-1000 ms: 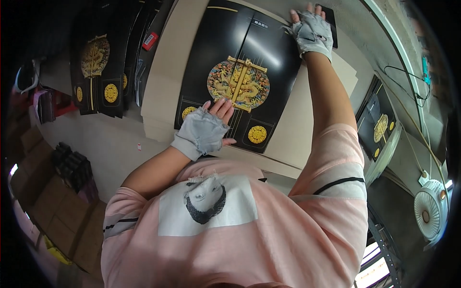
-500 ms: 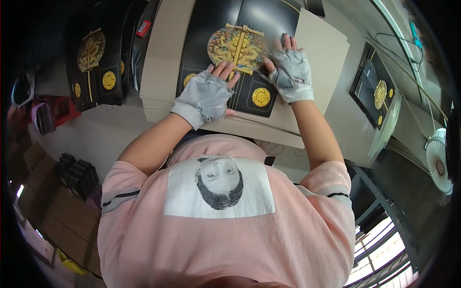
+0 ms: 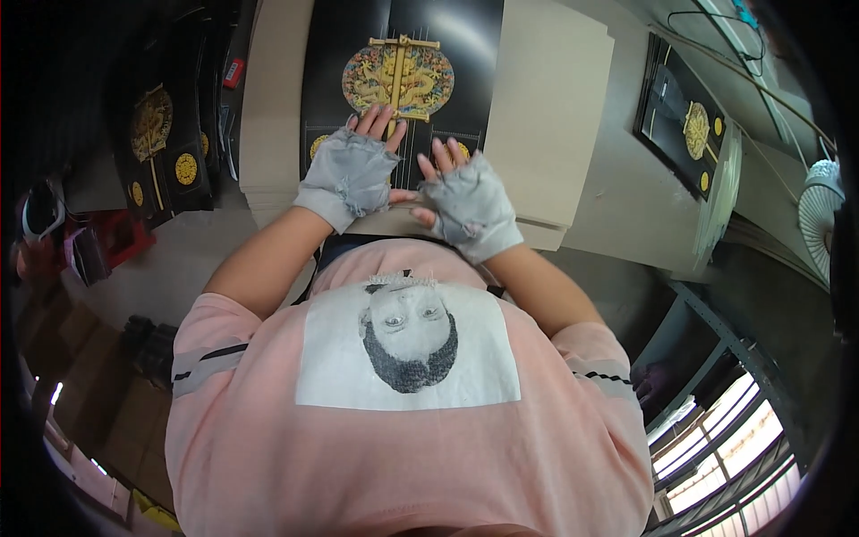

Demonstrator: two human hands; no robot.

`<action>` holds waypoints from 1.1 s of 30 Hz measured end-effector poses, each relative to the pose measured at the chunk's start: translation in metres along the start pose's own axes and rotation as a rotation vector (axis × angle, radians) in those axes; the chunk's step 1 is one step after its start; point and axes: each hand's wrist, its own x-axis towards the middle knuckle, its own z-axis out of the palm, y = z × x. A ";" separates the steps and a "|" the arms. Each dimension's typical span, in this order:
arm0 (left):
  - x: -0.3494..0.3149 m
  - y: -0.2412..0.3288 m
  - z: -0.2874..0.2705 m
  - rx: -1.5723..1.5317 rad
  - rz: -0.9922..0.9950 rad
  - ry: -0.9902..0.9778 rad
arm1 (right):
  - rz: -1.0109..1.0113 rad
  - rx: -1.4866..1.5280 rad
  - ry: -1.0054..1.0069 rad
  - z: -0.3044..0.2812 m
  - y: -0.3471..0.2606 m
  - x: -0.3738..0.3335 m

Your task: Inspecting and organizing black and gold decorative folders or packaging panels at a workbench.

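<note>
A black printed sheet point(image 3: 465, 63) with a round gold dragon emblem lies flat on a stack of grey-beige boards point(image 3: 553, 116). My left hand point(image 3: 353, 170), in a grey fingerless glove, rests on the sheet's lower left part with its fingers stretched toward the emblem. Gloved the same way, my right hand point(image 3: 470, 195) is at the lower right corner of the sheet, its fingers apart and partly over a gold medallion. Neither hand grips anything. The two thumbs point toward each other near the sheet's near edge.
More black sheets with gold prints point(image 3: 161, 143) lie at the left, beside a small red item point(image 3: 233, 73). Another pile topped by a black printed sheet point(image 3: 684, 116) is at the right. A white pleated round object point(image 3: 819, 210) stands at the far right.
My right hand has moved from the sheet's right side down toward its near right corner, closer to my left hand. My left hand stays on the sheet. The whole view has shifted slightly.
</note>
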 end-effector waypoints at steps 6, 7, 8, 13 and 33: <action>0.010 -0.017 -0.018 0.006 -0.010 -0.112 | 0.034 -0.050 -0.037 -0.009 0.021 0.030; 0.016 -0.024 -0.021 -0.008 -0.026 -0.152 | 0.063 -0.077 -0.068 -0.014 0.029 0.044; 0.027 -0.034 -0.023 0.033 -0.083 -0.131 | 0.094 -0.156 -0.015 -0.018 0.038 0.061; 0.104 -0.106 -0.036 0.168 -0.370 -0.013 | 0.227 -0.274 0.110 -0.050 0.095 0.154; 0.143 -0.141 -0.053 0.138 -0.393 0.202 | 0.109 -0.421 0.437 -0.053 0.145 0.215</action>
